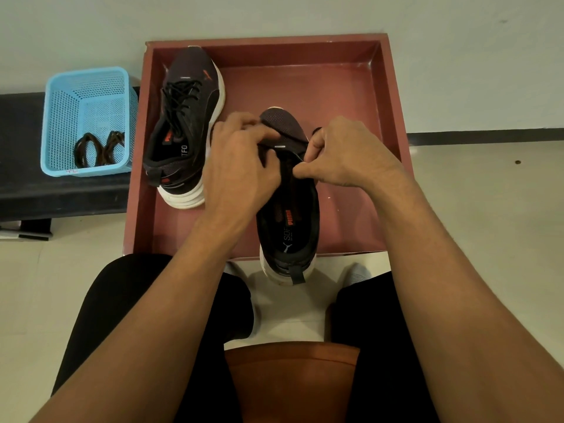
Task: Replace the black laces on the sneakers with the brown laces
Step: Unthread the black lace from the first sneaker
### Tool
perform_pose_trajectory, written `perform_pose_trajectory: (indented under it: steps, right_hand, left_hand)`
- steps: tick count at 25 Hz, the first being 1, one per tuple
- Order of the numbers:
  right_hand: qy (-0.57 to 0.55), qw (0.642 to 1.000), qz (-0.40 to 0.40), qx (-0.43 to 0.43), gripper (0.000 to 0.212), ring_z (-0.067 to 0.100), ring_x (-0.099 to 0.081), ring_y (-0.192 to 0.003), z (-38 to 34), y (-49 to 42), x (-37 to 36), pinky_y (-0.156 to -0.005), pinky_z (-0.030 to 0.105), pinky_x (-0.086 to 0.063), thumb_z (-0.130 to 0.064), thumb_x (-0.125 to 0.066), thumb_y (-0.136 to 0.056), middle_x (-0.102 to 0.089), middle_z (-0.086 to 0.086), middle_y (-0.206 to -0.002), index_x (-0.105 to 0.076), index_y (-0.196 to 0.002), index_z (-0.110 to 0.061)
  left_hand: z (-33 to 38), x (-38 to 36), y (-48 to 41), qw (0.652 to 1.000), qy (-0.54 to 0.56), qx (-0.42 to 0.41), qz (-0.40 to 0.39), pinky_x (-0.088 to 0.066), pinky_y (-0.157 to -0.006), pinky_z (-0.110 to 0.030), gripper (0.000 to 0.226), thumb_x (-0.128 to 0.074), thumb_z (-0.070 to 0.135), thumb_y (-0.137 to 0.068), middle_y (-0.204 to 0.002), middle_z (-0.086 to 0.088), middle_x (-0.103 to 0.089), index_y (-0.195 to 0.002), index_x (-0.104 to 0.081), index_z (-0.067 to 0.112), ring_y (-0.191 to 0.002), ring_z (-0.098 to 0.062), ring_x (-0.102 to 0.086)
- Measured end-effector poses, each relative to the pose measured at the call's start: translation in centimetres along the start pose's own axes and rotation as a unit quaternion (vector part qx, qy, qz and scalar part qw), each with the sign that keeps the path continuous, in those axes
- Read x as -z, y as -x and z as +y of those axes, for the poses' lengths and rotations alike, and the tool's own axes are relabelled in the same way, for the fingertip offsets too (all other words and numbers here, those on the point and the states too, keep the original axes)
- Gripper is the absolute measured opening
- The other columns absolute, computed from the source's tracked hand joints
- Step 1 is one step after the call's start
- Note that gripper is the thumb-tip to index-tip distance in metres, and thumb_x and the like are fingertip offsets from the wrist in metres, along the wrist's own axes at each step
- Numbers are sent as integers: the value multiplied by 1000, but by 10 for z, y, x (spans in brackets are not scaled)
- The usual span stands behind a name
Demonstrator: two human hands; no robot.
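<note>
Left hand (241,166) and right hand (341,154) pinch the near sneaker (290,227) at its eyelets (lace hidden beneath them).

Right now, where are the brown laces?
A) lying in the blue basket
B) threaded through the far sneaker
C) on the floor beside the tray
A: the brown laces lie coiled in the blue basket, left of the red tray; the far sneaker has black laces.
</note>
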State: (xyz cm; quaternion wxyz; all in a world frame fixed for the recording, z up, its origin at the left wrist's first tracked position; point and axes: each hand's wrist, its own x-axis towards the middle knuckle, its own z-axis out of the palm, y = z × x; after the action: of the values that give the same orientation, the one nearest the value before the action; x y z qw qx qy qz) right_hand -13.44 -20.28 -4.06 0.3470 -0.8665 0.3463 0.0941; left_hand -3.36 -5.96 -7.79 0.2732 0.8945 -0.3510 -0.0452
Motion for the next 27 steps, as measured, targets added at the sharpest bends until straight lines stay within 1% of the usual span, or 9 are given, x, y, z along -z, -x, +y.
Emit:
perform_pose_trajectory:
  steps: [2, 5, 10, 14, 17, 20, 23, 25, 27]
  right_hand:
    - [2, 1000, 0, 4, 16, 13, -73, -75, -1, 0, 0, -78, 34, -63, -34, -84, -81, -75, -2, -74, -77, -79, -20]
    - [4, 1000, -1, 9, 17, 12, -72, -74, -1, -1, -3, -75, 31, -62, -34, -85, -81, -74, -3, -74, -77, -79, -19]
    - [4, 1000, -3, 7, 17, 13, -73, -75, -3, -1, -5, -73, 29, -61, -34, -85, -81, -75, -3, -74, -77, -79, -19]
    - [3, 1000, 1, -4, 16, 13, -74, -76, -2, 0, -2, -78, 34, -63, -33, -86, -79, -75, -2, -73, -77, -77, -20]
    - [-2, 1000, 3, -11, 18, 13, -74, -76, -2, 1, -2, -82, 36, -64, -34, -87, -79, -75, -2, -75, -77, -78, -19]
    - [-4, 1000, 0, -14, 18, 12, -74, -77, -2, 2, 0, -82, 35, -63, -35, -86, -81, -74, -4, -75, -77, -79, -19]
    - [-11, 1000, -11, -13, 15, 8, -74, -74, -1, 2, 3, -80, 30, -62, -35, -82, -85, -74, -7, -68, -76, -77, -23]
    - [-40, 999, 16, -18, 18, 2, -73, -69, 5, 0, 6, -75, 24, -59, -37, -76, -92, -74, -9, -65, -73, -77, -26]
    - [-51, 995, 79, -28, 16, 0, -70, -69, 14, -6, 8, -72, 20, -55, -35, -74, -96, -73, -11, -69, -71, -81, -29]
  left_hand:
    - [5, 1, 3, 998, -46, -32, -18, -37, -87, -23, 25, -72, 36, -91, -134, 11, -61, -116, -78, 35, -129, -16, -47]
    - [11, -1, 8, 991, -122, -49, 23, -38, -76, -25, 19, -76, 37, -89, -123, 9, -69, -105, -82, 31, -121, -21, -53]
    - [13, -2, 9, 990, -125, -52, 36, -36, -65, -27, 14, -79, 37, -87, -111, 9, -66, -93, -81, 25, -112, -20, -53]
    - [8, -1, 6, 994, -92, -25, 54, -37, -64, -27, 15, -70, 37, -89, -112, 8, -59, -88, -72, 21, -109, -15, -51]
    - [0, 3, 0, 996, -34, 16, 82, -42, -71, -25, 15, -66, 36, -88, -104, 8, -58, -87, -66, 21, -100, -12, -56]
    - [-8, 4, -5, 995, 23, 34, 94, -49, -81, -24, 14, -67, 35, -87, -102, 7, -59, -89, -67, 21, -94, -11, -60]
    - [-9, 3, -5, 994, 55, 37, 90, -53, -83, -24, 12, -68, 33, -90, -104, 9, -59, -93, -70, 23, -92, -8, -61]
    - [-8, 5, -6, 992, 81, 45, 89, -53, -84, -22, 10, -71, 32, -91, -108, 8, -60, -95, -73, 24, -93, -5, -62]
    - [-9, 7, -7, 989, 103, 54, 91, -56, -85, -22, 9, -74, 31, -91, -109, 9, -61, -96, -75, 24, -91, -3, -63]
